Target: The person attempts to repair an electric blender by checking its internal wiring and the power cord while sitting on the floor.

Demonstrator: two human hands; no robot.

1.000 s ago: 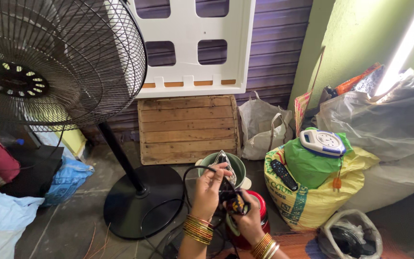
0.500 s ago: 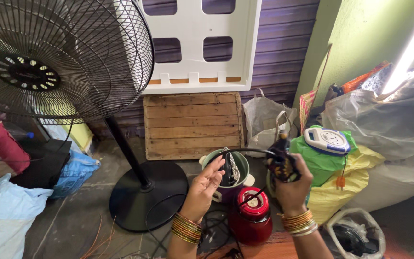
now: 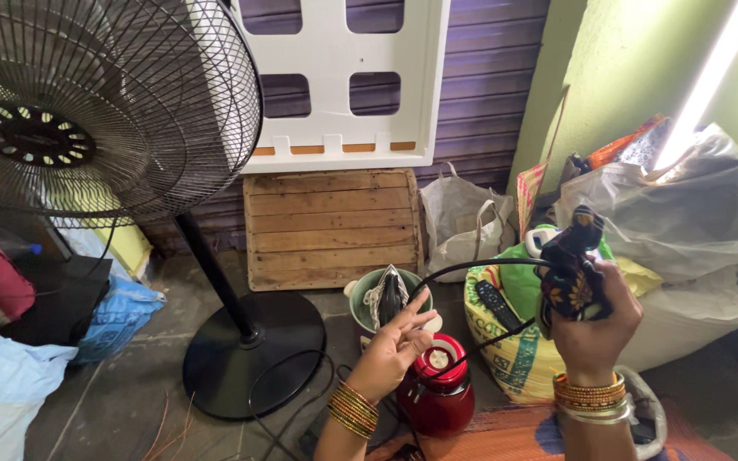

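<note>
Above red jug (image 3: 436, 394): right hand (image 3: 593, 324) fisted round dark patterned bundle (image 3: 572, 271), black cord (image 3: 471, 266) arcing leftward to left hand (image 3: 395, 350), fingers loosely open, touching cord

We see a bright tube light (image 3: 711, 81) blowing out to white glare along the green wall (image 3: 617, 77) at upper right. The floor (image 3: 130, 401) stays dim, shadows soft, edges bowed by wide-angle distortion, focus sharp.
</note>
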